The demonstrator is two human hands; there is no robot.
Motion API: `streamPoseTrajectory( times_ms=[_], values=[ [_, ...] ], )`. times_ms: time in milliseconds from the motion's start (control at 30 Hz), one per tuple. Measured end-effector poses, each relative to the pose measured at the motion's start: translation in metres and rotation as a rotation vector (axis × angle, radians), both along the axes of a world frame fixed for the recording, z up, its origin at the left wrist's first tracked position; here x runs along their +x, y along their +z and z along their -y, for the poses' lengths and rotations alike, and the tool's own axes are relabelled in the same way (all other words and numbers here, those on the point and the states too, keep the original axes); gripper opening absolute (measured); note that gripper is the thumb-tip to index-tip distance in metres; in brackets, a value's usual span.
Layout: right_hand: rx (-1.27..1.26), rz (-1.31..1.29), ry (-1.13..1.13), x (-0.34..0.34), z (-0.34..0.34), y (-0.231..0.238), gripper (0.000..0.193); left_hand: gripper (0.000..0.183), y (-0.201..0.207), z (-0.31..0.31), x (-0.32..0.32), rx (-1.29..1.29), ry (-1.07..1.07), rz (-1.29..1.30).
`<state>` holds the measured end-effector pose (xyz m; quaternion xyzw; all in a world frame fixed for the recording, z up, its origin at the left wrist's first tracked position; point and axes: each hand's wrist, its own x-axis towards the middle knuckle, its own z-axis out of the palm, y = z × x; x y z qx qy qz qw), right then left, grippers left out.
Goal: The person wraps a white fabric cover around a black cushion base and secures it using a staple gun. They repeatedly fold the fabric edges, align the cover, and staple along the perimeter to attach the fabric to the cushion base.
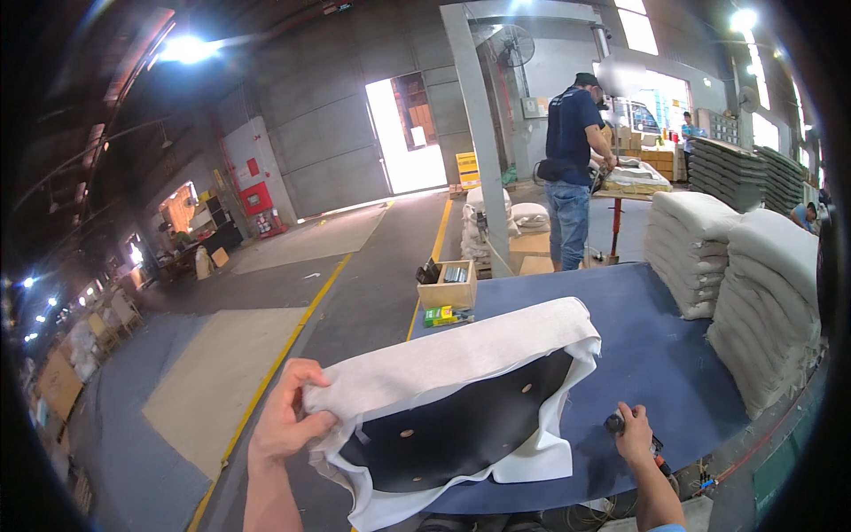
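Observation:
A seat cushion [461, 363] wrapped in white fabric lies upside down on the blue-covered table [656, 355], its black base panel [461, 434] with small holes facing up. My left hand [288, 417] pinches the fabric at the cushion's left corner and pulls it over the edge. My right hand [634, 430] rests at the table's front right, closed on a dark hand tool [616, 423] with a red part by the wrist. The tool is mostly hidden by my fingers.
Two stacks of white cushions [762, 310] stand on the table's right. A small wooden box [448, 285] and a green-yellow packet [448, 316] sit at its far left corner. Behind, a person in a dark shirt [572, 168] works at another table. Yellow lines cross the floor.

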<state>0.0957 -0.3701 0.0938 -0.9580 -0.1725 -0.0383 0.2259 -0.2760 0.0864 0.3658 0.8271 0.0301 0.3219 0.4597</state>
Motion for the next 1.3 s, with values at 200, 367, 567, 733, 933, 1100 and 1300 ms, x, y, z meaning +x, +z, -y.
streamPoseTrajectory(
  times_ms=[200,367,567,733,933,1100,1300],
  values=[
    [-0.286,0.079,0.038,-0.001,-0.016,-0.038,0.075,0.045,-0.013,0.002,-0.001,-0.152,0.171,0.044],
    [0.597,-0.282,0.537,-0.032,-0.097,0.054,0.051,0.046,-0.005,0.01,0.014,-0.013,0.216,-0.002],
    [1.394,-1.063,0.862,-0.112,-0.197,0.188,0.046,0.062,0.025,0.014,0.034,0.467,0.181,-0.049],
    [1.559,-1.36,0.786,-0.118,-0.227,0.213,0.048,0.071,0.058,0.05,0.037,0.891,0.258,-0.242],
    [1.515,-0.996,0.728,-0.131,-0.247,0.218,0.049,0.075,0.039,0.055,0.049,1.014,0.417,-0.309],
    [1.371,-0.741,0.773,-0.166,-0.245,0.172,0.049,0.077,0.028,0.044,0.037,1.027,0.448,-0.271],
    [1.319,-0.731,0.792,-0.142,-0.266,0.147,0.048,0.077,0.039,0.034,0.036,1.09,0.264,-0.343]
  ],
)
